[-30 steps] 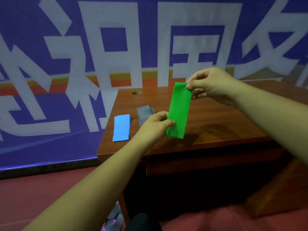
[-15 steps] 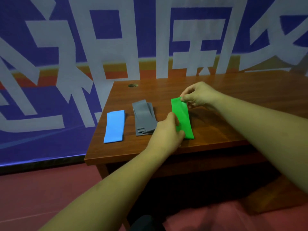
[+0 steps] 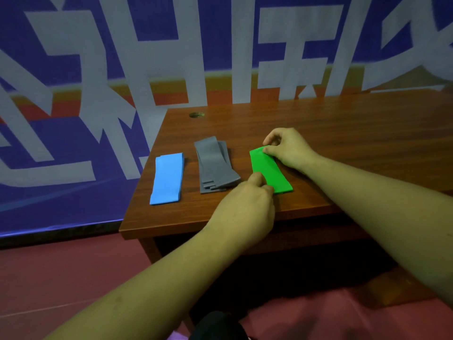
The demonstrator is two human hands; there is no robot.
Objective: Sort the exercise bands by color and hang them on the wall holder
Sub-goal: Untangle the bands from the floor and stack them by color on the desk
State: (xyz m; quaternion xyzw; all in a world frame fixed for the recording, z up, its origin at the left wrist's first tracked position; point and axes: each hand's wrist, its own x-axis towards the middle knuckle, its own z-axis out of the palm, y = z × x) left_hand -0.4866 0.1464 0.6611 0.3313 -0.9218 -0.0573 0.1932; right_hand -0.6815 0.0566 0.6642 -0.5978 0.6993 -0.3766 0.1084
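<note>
Floor (image 3: 61,278), dull red, is found nearest, below the desk (image 3: 355,123); a dark item at the bottom edge cannot be identified.

Left hand (image 3: 247,204): reached over the desk's front edge. The near end of the green band (image 3: 270,171) is pinched at its left corner by thumb and curled fingers, though the fingertips are partly hidden by the hand itself. The end is judged to be held so that the strip lies straight.

Green band: laid flat near the front edge, rightmost of three colour groups and apart from the others. Only one strip can be made out.

Blue pile (image 3: 168,177): leftmost, flat, edges squared, untouched.

Gray pile (image 3: 215,165): set between blue and green, several strips fanned with stepped ends. Grouping by colour is judged nearly done for what is shown.

Right hand (image 3: 286,148): the band's far end is nipped between thumb and forefinger, the other fingers curled. The strip is thus held at both ends, probably to be set parallel to its neighbours.

Hole (image 3: 196,115): a cable opening at the desk's rear left.

Banner (image 3: 98,69): blue with large white characters, hung behind the desk. No wall holder is shown; hanging is judged not yet begun.
</note>
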